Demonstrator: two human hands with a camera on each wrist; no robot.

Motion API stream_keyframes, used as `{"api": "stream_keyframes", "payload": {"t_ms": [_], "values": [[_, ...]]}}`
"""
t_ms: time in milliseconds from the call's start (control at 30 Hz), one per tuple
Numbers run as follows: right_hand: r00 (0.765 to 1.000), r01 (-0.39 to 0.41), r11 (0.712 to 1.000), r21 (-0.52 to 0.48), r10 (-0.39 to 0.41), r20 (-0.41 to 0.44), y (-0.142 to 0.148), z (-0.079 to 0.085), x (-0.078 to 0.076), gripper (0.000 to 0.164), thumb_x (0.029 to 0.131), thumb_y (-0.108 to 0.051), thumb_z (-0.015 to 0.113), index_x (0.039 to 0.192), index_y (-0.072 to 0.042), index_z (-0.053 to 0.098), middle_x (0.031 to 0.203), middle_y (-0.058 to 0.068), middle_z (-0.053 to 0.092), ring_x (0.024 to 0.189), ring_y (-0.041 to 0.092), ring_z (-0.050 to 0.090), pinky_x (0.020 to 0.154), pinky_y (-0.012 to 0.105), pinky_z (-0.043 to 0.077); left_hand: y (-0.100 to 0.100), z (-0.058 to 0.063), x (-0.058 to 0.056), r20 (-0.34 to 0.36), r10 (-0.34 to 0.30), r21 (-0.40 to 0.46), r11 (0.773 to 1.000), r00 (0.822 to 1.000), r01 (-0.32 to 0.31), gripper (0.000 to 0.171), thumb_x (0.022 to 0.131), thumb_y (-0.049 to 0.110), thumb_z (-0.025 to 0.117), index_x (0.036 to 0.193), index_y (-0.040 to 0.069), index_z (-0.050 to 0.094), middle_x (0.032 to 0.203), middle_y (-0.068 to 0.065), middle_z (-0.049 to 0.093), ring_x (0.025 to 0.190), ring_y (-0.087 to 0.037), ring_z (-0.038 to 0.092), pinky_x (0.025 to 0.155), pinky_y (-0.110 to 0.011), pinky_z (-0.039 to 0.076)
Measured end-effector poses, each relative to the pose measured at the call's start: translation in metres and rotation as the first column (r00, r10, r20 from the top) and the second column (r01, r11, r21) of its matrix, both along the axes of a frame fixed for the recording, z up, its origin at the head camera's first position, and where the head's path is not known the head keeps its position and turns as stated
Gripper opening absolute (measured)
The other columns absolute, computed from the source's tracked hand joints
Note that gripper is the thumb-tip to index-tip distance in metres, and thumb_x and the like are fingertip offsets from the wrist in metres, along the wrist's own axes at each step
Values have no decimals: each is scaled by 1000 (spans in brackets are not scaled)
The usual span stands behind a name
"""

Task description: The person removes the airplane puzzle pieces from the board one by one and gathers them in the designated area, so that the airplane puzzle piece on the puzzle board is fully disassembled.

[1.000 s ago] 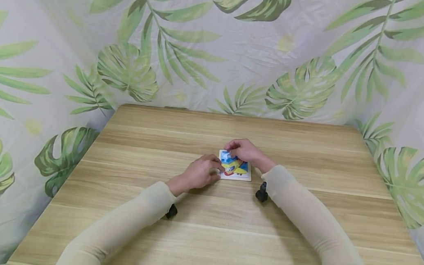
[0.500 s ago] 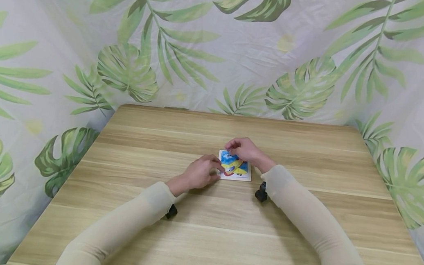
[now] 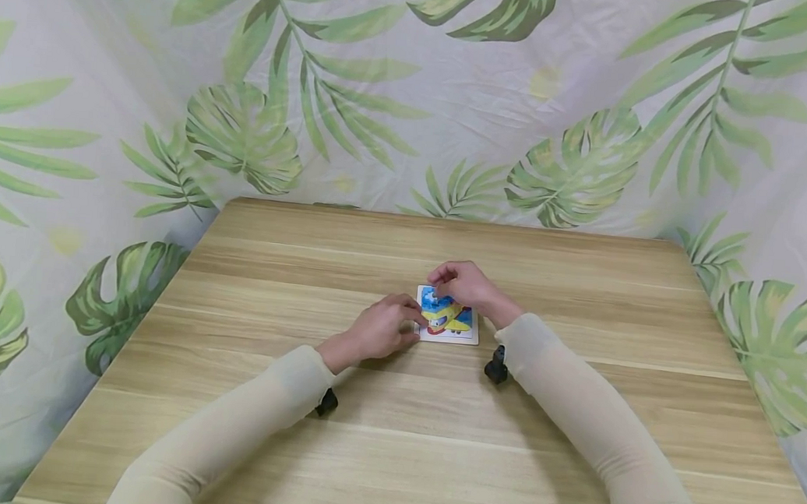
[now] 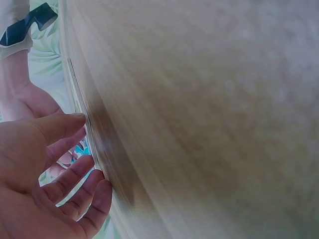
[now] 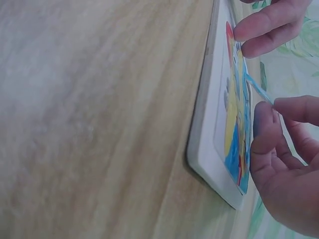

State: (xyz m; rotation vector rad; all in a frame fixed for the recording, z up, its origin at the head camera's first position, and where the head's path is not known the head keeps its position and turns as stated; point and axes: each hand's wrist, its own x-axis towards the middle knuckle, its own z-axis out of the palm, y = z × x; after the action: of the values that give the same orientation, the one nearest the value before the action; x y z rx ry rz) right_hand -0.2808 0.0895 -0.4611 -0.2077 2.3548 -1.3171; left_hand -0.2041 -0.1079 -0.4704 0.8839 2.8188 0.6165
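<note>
A small white-bordered jigsaw puzzle (image 3: 449, 329) with a yellow aeroplane on blue lies flat near the table's middle. My right hand (image 3: 470, 285) is over its far part. In the right wrist view, that hand pinches a thin blue puzzle piece (image 5: 259, 89) between thumb and finger, tilted with its lower edge against the picture. My left hand (image 3: 380, 327) lies along the puzzle's left side. Its fingertips (image 5: 246, 31) rest on the picture near the border, and its other fingers (image 4: 94, 204) touch down beside the board, loosely bent.
The wood-grain table (image 3: 389, 454) stretches around the puzzle on all sides. Black wrist devices (image 3: 497, 365) hang under both sleeves. A leaf-patterned cloth (image 3: 359, 85) hangs behind the table and at its sides.
The puzzle piece under my right fingers changes its tilt slightly, and the right hand shifts very little. My left hand and the puzzle board keep their places.
</note>
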Motion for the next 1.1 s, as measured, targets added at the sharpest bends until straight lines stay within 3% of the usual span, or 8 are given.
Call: {"api": "stream_keyframes", "payload": {"t_ms": [433, 600, 867, 1100], "values": [[1000, -13, 999, 53, 12, 8, 2, -1, -1, 17, 91, -8, 69, 107, -13, 72, 103, 6, 67, 91, 20, 59, 72, 26, 48, -1, -1, 0, -13, -8, 24, 1000, 1000, 9, 21, 90, 17, 75, 110, 15, 77, 125, -8, 66, 117, -26, 61, 103, -41, 52], [1000, -12, 999, 44, 12, 2, 4, 0, 1, 17, 91, -10, 70, 108, -12, 72, 100, 5, 67, 88, 20, 59, 68, 26, 48, -1, -1, 1, -6, -7, 20, 1000, 1000, 7, 21, 90, 16, 74, 111, 15, 77, 125, -8, 65, 117, -25, 61, 103, -42, 52], [1000, -8, 1000, -9, 8, 13, 11, 3, 3, 18, 93, -10, 68, 110, -8, 71, 98, 7, 70, 84, 17, 70, 70, 29, 55, 0, 1, 1, 10, 1, 2, 1000, 1000, -1, 22, 91, 18, 73, 113, 16, 77, 127, -8, 65, 120, -26, 59, 105, -42, 50], [999, -12, 1000, -18, 12, 40, 20, 4, 1, 20, 92, -12, 69, 112, -10, 71, 97, 7, 72, 83, 17, 71, 66, 29, 53, 0, 1, -1, 5, -1, -4, 1000, 1000, 1, 22, 91, 18, 73, 113, 16, 77, 128, -8, 64, 121, -26, 59, 104, -42, 51]]}}
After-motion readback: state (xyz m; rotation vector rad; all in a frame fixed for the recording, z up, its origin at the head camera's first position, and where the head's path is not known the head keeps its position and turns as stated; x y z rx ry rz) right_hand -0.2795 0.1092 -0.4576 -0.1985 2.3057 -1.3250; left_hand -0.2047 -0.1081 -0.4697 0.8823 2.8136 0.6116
